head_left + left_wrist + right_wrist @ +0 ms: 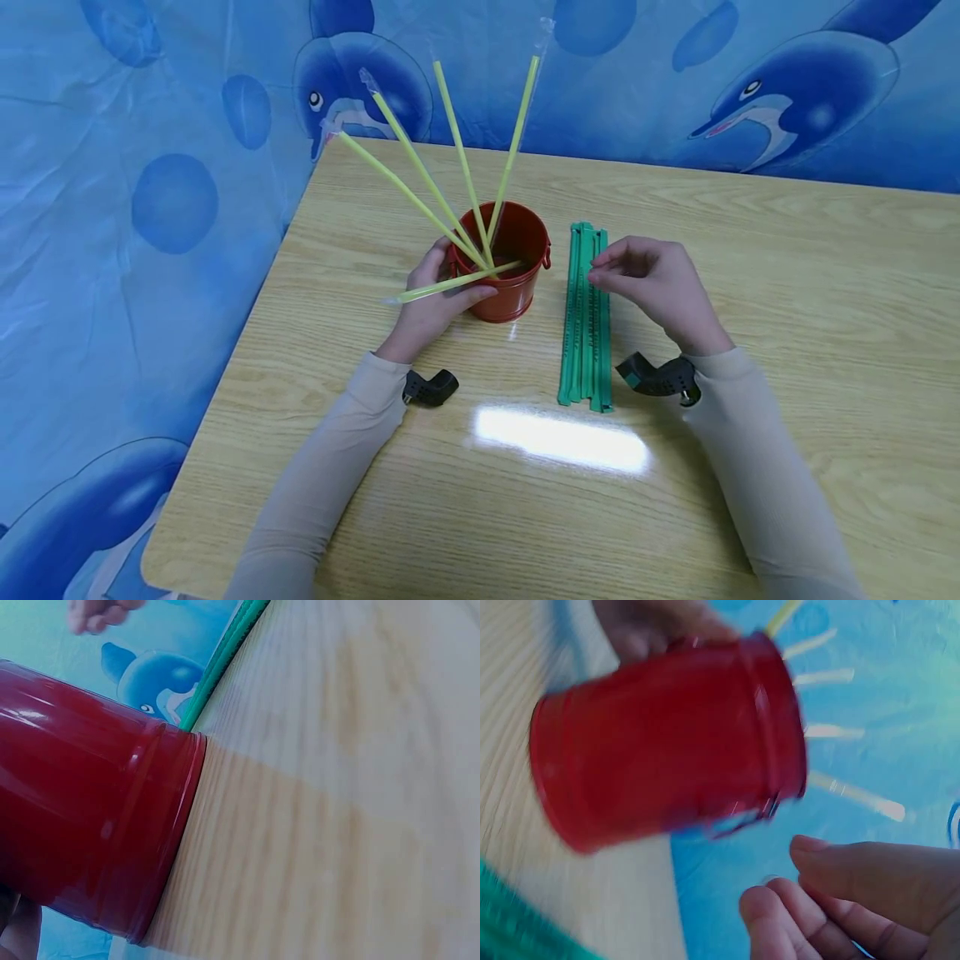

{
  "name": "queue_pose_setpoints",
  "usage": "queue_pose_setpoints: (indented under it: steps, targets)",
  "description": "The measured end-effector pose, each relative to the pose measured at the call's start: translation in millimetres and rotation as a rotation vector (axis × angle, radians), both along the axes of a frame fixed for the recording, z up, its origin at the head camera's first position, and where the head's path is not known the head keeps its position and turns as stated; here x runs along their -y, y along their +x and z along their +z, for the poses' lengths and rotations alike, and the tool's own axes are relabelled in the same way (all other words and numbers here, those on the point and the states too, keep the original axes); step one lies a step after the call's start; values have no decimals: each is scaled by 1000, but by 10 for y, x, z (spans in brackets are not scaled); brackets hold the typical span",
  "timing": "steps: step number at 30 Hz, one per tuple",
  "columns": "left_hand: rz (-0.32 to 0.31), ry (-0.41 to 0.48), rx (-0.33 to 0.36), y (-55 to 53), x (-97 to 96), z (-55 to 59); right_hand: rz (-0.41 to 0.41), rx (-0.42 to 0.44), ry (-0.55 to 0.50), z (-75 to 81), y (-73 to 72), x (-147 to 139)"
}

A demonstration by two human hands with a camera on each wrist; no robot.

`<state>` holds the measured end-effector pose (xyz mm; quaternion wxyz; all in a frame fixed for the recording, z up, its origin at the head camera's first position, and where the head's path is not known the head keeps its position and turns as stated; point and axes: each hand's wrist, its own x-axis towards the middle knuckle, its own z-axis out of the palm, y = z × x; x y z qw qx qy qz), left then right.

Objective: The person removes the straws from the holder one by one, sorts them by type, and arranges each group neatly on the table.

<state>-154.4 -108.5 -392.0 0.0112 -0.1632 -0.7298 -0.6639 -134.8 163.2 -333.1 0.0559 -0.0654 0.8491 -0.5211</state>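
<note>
My left hand (435,296) grips the red metal bucket (504,298) around its left side, with the thumb across the front near the rim. Several yellow straws (408,196) in clear wrappers stand fanned out in the bucket. One of them leans low to the left, above the left thumb. To the bucket's right, long green packets (577,325) with printed text lie side by side on the table. Over their upper part is my right hand (652,271). Its fingers are loosely bent, and the right wrist view shows nothing held between thumb and fingertips (763,900).
The wooden table (375,517) has its left edge beside the left arm. A blue curtain (180,100) with dolphin pictures hangs behind the table and to its left. A black wrist camera (660,375) sits on the right sleeve, another camera (431,388) on the left.
</note>
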Motion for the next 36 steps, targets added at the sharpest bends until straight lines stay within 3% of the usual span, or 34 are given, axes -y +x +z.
queue_pose_setpoints:
  steps: [8, 13, 20, 24, 27, 34, 36]
  targets:
    - [-5, -22, -4, -4, 6, -1, 91, -148, -83, 207, 107, 302]
    - [-12, -40, 18, 1, -1, 25, 156, -238, -93, 250, 114, 500]
    - [-11, -79, 51, 137, -20, 296, 233, -405, -63, 248, 88, 752]
    - [-9, -86, 54, 142, -20, 307, 252, -458, -48, 254, 80, 861]
    - [-15, -70, 39, 134, -22, 292, 257, -486, -37, 246, 75, 914]
    - [-29, -69, -30, 15, 23, 32, 250, -573, 17, 185, 71, 993]
    - [-28, -62, -35, 11, 30, 10, 242, -603, 26, 167, 72, 1010]
